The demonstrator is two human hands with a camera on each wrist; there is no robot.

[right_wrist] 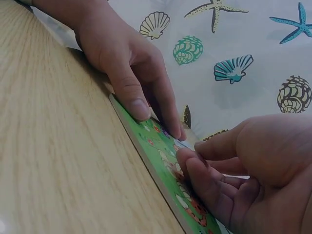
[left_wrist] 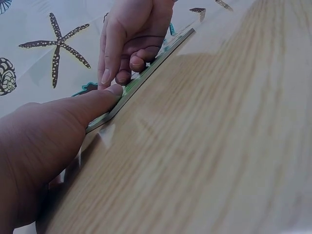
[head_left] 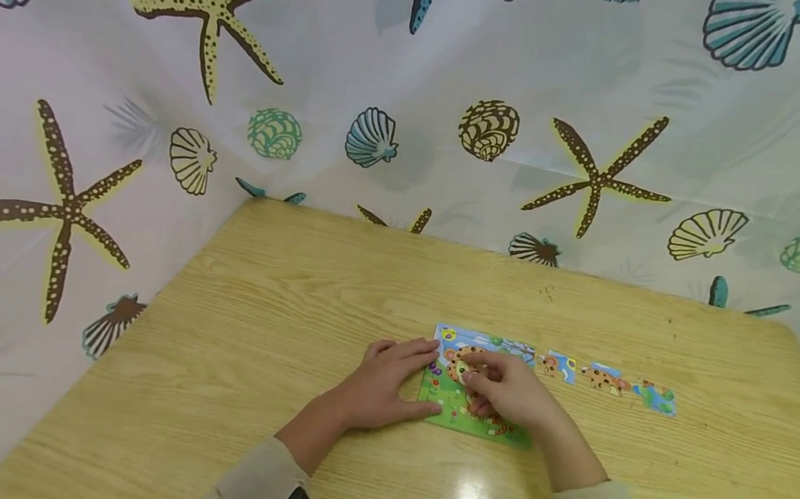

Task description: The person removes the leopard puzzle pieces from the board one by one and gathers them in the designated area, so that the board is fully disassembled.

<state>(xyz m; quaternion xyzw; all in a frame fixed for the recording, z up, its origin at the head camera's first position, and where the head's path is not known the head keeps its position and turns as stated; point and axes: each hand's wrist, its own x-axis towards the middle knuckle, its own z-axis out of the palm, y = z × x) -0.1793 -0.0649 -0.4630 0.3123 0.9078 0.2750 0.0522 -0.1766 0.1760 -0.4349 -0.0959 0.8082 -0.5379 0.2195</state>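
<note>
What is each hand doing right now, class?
Left hand: open, fingers straight, holding the puzzle board steady at its edge.
Right hand: fingers curled, pressing on the board; any piece hidden.

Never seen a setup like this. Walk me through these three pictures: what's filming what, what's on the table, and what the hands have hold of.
No machine here: a person works with two bare hands, wearing three cameras. The wide picture comes from a head camera looking down at a wooden table with a seashell-printed curtain behind it. The other two pictures come from cameras strapped to each wrist, so they look low across the tabletop.

On the table lies a colourful puzzle board. To its right, three loose puzzle pieces lie in a row.

The left hand rests at the board's left edge, steadying it; the right wrist view shows its thumb and fingers pressing on that edge. The right hand is over the board, fingertips curled down onto the picture. Whether they pinch a piece cannot be told.
</note>
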